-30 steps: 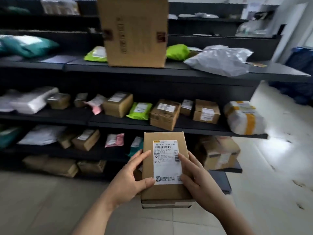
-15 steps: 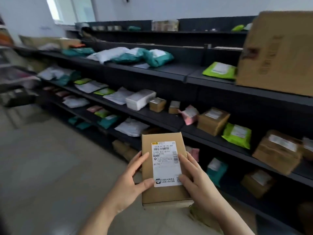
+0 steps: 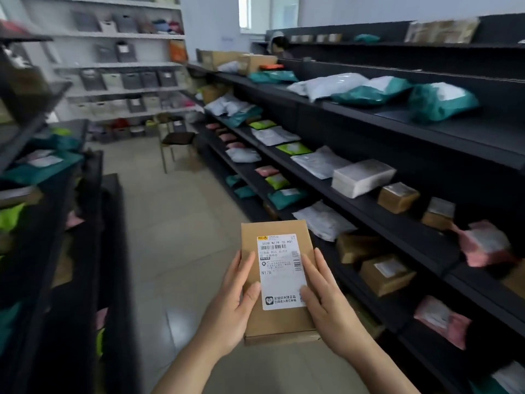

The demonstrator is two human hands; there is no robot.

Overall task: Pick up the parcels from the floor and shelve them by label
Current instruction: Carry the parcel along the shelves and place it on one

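"Where's the parcel [image 3: 277, 322]?"

"Off the floor [image 3: 176, 251], held flat in the aisle with its label [image 3: 281, 268] up, reading N178. The dark shelves [image 3: 397, 223] run along the right."

"And the fingers?"

"The left hand [image 3: 230, 311] and right hand [image 3: 329, 311] each clasp a long edge, thumbs pressing the top."

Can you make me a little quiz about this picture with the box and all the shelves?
1. True or false: only one hand holds the cardboard parcel.
2. Which code is printed large on its white label? A) N178 B) K305 C) Z921
3. Fill in: a dark ____ stands at the aisle's far end.
Key: 1 false, the left hand and right hand both hold it; 2 A; 3 chair.
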